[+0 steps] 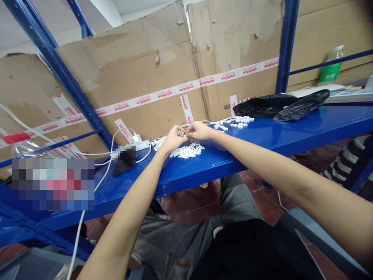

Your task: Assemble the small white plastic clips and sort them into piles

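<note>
My left hand and my right hand meet just above the blue shelf, fingertips pinched together. Whatever is between the fingers is too small and covered to make out. Right below them lies a heap of small white plastic pieces. More white pieces are partly hidden behind my left hand. Beyond my right hand, to the right, white pieces sit in a looser group near the cardboard.
The blue shelf has cardboard behind it. A black plastic bag lies to the right, with a green-labelled bottle beyond. At left are a power strip, white cables and a red-capped container.
</note>
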`<action>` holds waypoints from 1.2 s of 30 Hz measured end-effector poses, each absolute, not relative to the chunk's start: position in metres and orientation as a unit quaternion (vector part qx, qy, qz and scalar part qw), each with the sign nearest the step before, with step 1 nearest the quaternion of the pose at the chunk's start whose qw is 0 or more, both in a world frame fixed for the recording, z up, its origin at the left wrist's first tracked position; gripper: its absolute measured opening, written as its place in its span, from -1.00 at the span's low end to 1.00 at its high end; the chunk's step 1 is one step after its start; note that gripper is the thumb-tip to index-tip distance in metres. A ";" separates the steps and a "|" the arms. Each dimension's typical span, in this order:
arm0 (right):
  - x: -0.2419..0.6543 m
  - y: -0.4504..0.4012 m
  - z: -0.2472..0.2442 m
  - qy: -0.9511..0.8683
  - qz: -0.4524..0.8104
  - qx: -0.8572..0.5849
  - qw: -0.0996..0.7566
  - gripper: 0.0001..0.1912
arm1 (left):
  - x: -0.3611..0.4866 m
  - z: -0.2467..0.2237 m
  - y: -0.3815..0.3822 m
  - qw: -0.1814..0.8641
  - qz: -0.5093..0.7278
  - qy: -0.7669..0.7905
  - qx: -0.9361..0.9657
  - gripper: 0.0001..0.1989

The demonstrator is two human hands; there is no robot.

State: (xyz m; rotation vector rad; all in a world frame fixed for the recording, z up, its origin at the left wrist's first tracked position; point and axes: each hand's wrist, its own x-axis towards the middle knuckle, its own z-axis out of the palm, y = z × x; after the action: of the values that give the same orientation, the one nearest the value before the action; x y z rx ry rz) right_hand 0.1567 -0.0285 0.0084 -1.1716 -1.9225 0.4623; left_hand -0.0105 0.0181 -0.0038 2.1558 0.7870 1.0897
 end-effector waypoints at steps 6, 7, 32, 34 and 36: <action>0.157 -0.026 0.007 -0.761 0.182 -0.468 0.410 -0.83 | -0.010 -0.004 0.019 0.303 0.411 0.291 0.809 -0.63; 0.157 -0.026 0.007 -0.761 0.180 -0.470 0.409 -0.82 | -0.010 -0.004 0.019 0.302 0.411 0.289 0.810 -0.63; 0.156 -0.028 0.009 -0.761 0.144 -0.482 0.410 -0.81 | -0.010 0.000 0.019 0.319 0.429 0.315 0.784 -0.74; 0.156 -0.029 0.009 -0.764 0.141 -0.481 0.406 -0.82 | -0.011 -0.001 0.021 0.312 0.432 0.314 0.786 -0.75; 0.156 -0.029 0.008 -0.770 0.131 -0.482 0.398 -0.83 | -0.012 -0.002 0.024 0.299 0.433 0.312 0.791 -0.75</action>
State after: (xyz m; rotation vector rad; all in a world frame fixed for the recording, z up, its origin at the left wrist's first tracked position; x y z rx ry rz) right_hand 0.1559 -0.0288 0.0082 -1.2191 -1.9487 0.3321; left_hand -0.0124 0.0235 -0.0016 2.1007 0.8300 1.1506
